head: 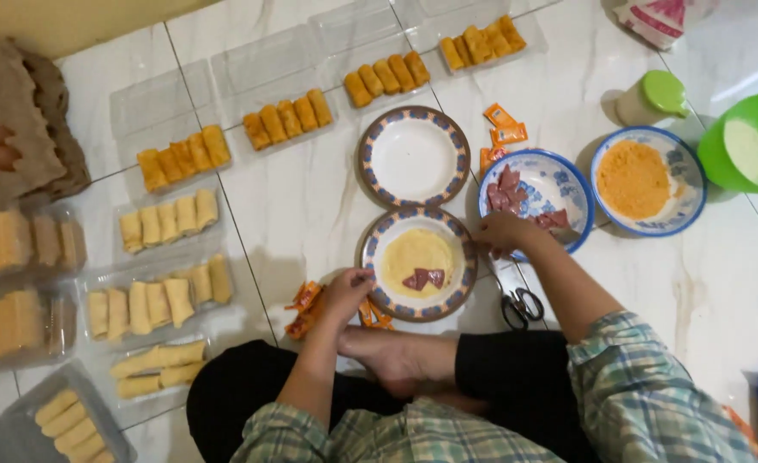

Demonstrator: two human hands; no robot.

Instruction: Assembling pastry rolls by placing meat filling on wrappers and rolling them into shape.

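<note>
A blue-and-tan patterned plate is showing a pale yellow wrapper and reddish meat slices; green lid.

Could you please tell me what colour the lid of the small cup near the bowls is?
The lid is light green, seen best in the head view.

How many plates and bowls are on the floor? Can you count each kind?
Patterned plates: 2, the empty plate and the plate with a yellow sheet
Blue-and-white bowls: 2, the bowl of meat slices and the bowl of orange crumbs
Green bowls: 1, the green bowl
Total: 5
</note>
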